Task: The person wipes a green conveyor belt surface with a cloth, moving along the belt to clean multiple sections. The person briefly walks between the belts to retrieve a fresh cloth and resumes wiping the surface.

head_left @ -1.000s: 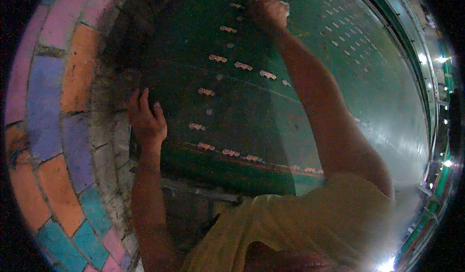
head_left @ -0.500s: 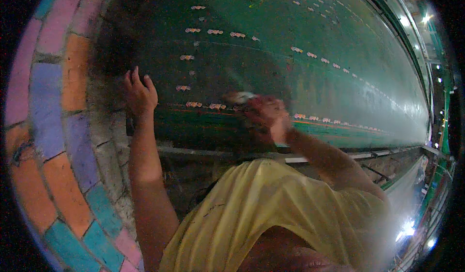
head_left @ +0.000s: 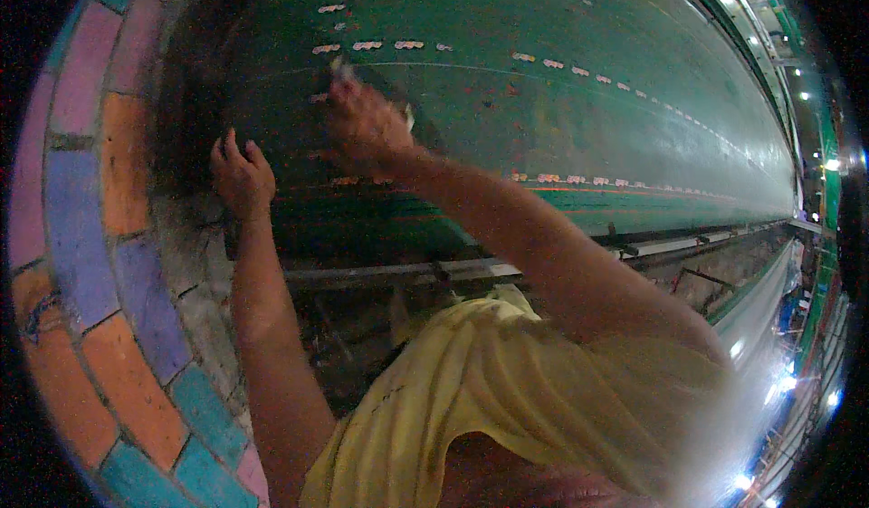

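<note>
A long green table [head_left: 471, 137] stretches away to the right, marked with rows of small pale printed shapes [head_left: 367, 46]. My left hand [head_left: 244, 177] lies at the table's left end, fingers apart, holding nothing. Further right and a little farther out, my right hand [head_left: 367, 128] is over the green surface, palm down, blurred by motion. A pale cloth-like piece [head_left: 409, 117] peeks out beside its fingers; most of it is hidden under the hand. Some of the printed shapes are covered by that hand and arm.
Painted bricks [head_left: 81, 227] in several colours run along the left. A metal rail [head_left: 380, 274] follows the table's near edge, with a dark gap below it. A whitish sheet [head_left: 756, 291] hangs at the right, near bright lamps [head_left: 786, 383].
My right hand has swept left and farther out across the green surface, keeping the pale piece. My left hand stays at the table's left end. The whole view has shifted slightly.
</note>
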`<state>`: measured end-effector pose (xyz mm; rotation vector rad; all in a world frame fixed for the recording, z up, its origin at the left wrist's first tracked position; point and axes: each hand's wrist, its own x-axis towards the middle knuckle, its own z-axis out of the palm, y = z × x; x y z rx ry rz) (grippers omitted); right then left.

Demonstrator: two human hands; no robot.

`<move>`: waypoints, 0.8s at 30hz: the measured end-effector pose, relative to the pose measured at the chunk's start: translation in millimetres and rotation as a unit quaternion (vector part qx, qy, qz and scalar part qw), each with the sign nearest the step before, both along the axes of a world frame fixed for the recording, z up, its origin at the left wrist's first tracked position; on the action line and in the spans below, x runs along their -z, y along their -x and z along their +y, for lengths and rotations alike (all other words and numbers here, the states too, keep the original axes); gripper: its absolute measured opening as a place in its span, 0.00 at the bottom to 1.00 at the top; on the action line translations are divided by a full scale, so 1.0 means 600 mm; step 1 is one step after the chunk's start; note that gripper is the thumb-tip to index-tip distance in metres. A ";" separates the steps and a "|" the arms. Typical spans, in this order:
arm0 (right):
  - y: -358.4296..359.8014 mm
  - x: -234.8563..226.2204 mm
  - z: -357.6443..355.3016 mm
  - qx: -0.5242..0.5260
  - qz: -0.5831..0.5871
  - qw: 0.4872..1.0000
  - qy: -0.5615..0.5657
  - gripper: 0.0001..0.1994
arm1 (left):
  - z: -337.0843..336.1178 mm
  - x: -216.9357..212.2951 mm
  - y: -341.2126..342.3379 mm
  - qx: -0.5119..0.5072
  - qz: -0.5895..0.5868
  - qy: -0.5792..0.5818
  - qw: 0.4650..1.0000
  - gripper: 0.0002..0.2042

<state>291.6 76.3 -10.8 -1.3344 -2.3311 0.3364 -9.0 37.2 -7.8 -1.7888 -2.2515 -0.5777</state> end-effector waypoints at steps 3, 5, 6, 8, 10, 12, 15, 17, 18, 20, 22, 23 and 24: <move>-0.028 -0.081 -0.164 -0.171 -0.083 0.981 -0.023 0.31 | -0.021 0.006 0.027 -0.011 0.021 0.006 1.000 0.25; -0.180 -0.062 -0.206 -0.133 -0.056 0.989 -0.038 0.36 | -0.020 -0.013 0.012 -0.022 0.026 0.027 0.999 0.25; -0.280 -0.009 -0.217 -0.117 -0.062 0.987 -0.091 0.40 | -0.011 -0.022 -0.005 -0.024 0.019 0.033 0.999 0.25; -0.335 -0.120 -0.197 0.092 -0.038 0.982 0.158 0.40 | -0.027 -0.020 0.006 -0.052 0.015 0.053 0.997 0.24; -0.474 -0.055 -0.121 0.113 -0.150 0.982 -0.029 0.35 | -0.021 -0.016 -0.003 -0.042 0.005 0.040 0.998 0.24; -0.474 -0.046 -0.004 0.258 -0.162 0.952 -0.018 0.32 | -0.022 -0.015 -0.008 -0.037 0.002 0.041 0.998 0.25; -0.373 -0.026 0.133 0.184 -0.212 0.954 -0.109 0.28 | -0.024 -0.025 -0.023 -0.040 -0.008 0.047 0.998 0.25; -0.220 -0.012 0.197 0.150 -0.124 0.978 -0.070 0.25 | -0.016 -0.026 -0.029 -0.032 -0.017 0.046 0.998 0.25; -0.079 -0.054 0.166 0.066 -0.063 0.991 -0.097 0.27 | -0.030 -0.018 -0.007 -0.042 -0.013 0.041 0.998 0.25; 0.056 -0.053 0.121 0.023 -0.038 0.993 -0.106 0.28 | -0.020 -0.017 -0.017 -0.013 -0.026 0.016 0.999 0.23; 0.164 -0.074 0.069 -0.042 -0.042 0.997 -0.057 0.30 | -0.014 0.005 -0.002 -0.025 -0.063 -0.019 0.998 0.21; 0.206 -0.068 0.040 -0.063 -0.064 0.995 -0.052 0.31 | -0.013 0.023 0.010 -0.030 -0.085 -0.036 0.995 0.19; 0.259 -0.065 0.007 -0.093 -0.080 0.991 -0.047 0.33 | -0.022 0.050 0.046 -0.029 -0.076 -0.052 0.995 0.18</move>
